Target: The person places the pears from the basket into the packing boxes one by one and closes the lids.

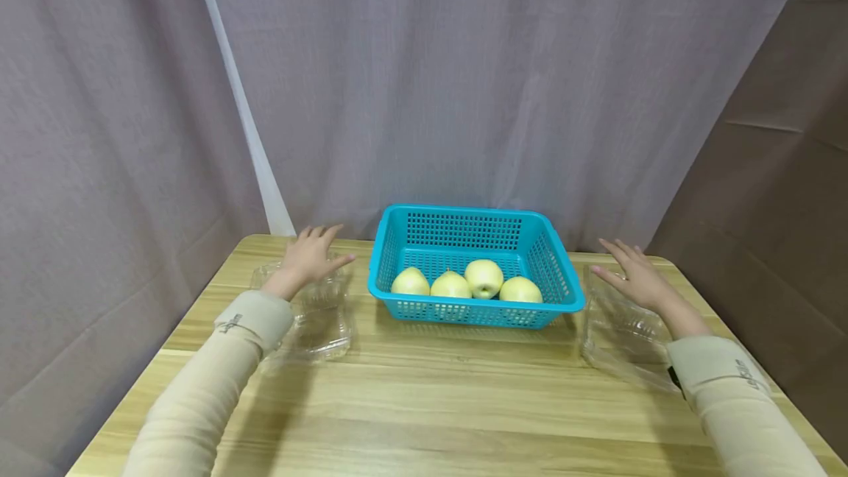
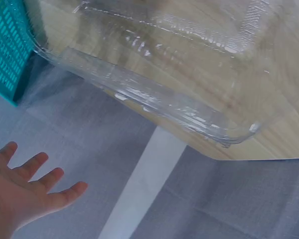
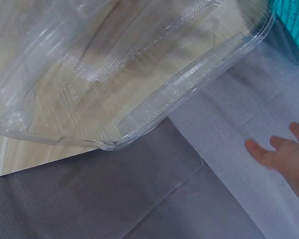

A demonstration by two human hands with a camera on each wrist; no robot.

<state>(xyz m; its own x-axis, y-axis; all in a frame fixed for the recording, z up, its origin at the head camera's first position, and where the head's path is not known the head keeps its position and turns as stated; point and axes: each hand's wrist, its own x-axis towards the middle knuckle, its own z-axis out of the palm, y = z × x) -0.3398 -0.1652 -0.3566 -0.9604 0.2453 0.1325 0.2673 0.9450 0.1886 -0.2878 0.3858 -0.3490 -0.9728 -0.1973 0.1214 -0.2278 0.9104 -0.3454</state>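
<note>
Over a clear plastic clamshell box at the left of the table, my left hand hovers with its fingers spread, holding nothing. My right hand is likewise spread and bare above a second clear plastic box on the right. Between them stands a blue-green plastic basket. Several pale yellow-green pears lie along its near side; one, a rounder fruit, shows a dimpled end. In the wrist views, the left box and right box sit apart from the fingers.
The wooden table carries the basket near its far edge. Grey curtains hang behind and to the left, with a white strip between two of them. A brown cloth hangs on the right.
</note>
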